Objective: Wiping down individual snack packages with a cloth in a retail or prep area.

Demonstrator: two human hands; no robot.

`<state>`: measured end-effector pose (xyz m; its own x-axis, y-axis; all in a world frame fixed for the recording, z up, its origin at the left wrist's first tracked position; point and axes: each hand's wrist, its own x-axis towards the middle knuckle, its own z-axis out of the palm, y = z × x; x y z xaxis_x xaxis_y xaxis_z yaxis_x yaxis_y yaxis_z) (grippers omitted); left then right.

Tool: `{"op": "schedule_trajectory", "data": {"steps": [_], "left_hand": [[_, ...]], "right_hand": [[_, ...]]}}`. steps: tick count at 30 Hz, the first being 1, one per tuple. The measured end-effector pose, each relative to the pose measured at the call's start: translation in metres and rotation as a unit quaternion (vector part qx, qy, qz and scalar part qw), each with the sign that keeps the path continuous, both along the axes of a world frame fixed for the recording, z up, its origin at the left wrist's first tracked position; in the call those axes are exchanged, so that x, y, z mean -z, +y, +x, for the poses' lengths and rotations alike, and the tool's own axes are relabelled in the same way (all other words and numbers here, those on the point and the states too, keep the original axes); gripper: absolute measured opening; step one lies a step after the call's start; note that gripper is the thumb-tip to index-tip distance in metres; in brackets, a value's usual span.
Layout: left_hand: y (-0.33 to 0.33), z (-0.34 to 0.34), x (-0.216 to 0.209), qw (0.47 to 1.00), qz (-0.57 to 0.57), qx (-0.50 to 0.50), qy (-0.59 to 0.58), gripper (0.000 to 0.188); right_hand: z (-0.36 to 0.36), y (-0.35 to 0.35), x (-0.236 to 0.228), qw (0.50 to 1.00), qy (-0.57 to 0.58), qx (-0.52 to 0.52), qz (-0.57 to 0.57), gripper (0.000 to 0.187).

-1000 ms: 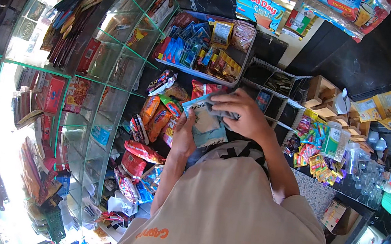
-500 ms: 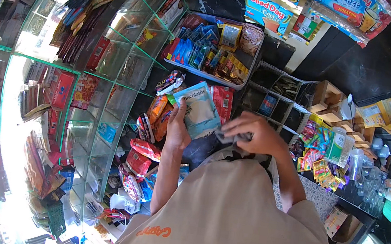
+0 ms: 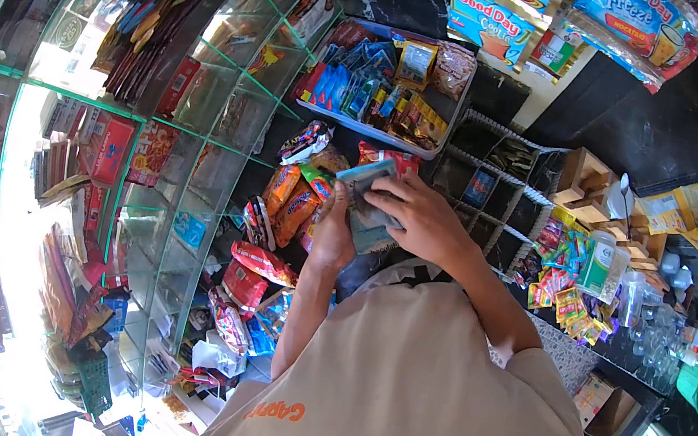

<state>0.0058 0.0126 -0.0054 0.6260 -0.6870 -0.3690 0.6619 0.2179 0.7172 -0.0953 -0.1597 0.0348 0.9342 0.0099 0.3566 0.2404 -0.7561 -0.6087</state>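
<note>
A light blue packet (image 3: 371,239) stands tilted between my two hands over the dark counter. My left hand (image 3: 333,235) grips its left side, thumb up along the edge. Across the packet's face lies my right hand (image 3: 424,219), its fingers bent over a grey cloth that they mostly hide. Just left of my left hand are orange snack packets (image 3: 295,214). A red packet (image 3: 388,157) lies behind the blue one, partly covered.
A plastic tray (image 3: 444,129) of sachets stands behind my hands. Glass shelves (image 3: 186,152) rise on the left. To the right are a divided wire rack (image 3: 515,191) and a pile of small sachets (image 3: 569,287). Sachet strips (image 3: 489,25) hang at the top.
My right hand has moved up and left from beside the packet onto its face. The packet has turned, so its front shows less.
</note>
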Motion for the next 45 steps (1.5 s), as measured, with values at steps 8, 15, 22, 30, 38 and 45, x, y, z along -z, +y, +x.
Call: {"op": "schedule_trajectory", "data": {"steps": [8, 15, 22, 30, 38, 45], "left_hand": [[0.008, 0.007, 0.000, 0.999, -0.021, 0.002, 0.032, 0.059], [0.008, 0.008, -0.007, 0.998, -0.007, -0.008, 0.054, 0.060], [-0.007, -0.007, -0.004, 0.998, -0.043, 0.002, 0.037, 0.056], [0.006, 0.007, -0.005, 0.999, -0.011, -0.003, 0.050, 0.061], [0.015, 0.008, -0.007, 0.996, -0.036, -0.017, 0.077, 0.065], [0.012, 0.010, -0.003, 0.996, -0.017, -0.027, 0.088, 0.062]], "right_hand": [[-0.028, -0.016, 0.007, 0.989, 0.061, -0.095, 0.094, 0.050], [-0.029, -0.049, -0.004, 0.977, 0.115, -0.084, 0.156, 0.054], [0.014, -0.004, -0.006, 0.990, 0.008, 0.063, 0.130, 0.059], [-0.002, 0.019, 0.009, 0.985, 0.049, -0.122, 0.112, 0.044], [-0.025, -0.021, 0.018, 0.978, 0.096, -0.126, 0.136, 0.049], [-0.037, -0.056, 0.012, 0.987, 0.110, -0.038, 0.115, 0.049]]}}
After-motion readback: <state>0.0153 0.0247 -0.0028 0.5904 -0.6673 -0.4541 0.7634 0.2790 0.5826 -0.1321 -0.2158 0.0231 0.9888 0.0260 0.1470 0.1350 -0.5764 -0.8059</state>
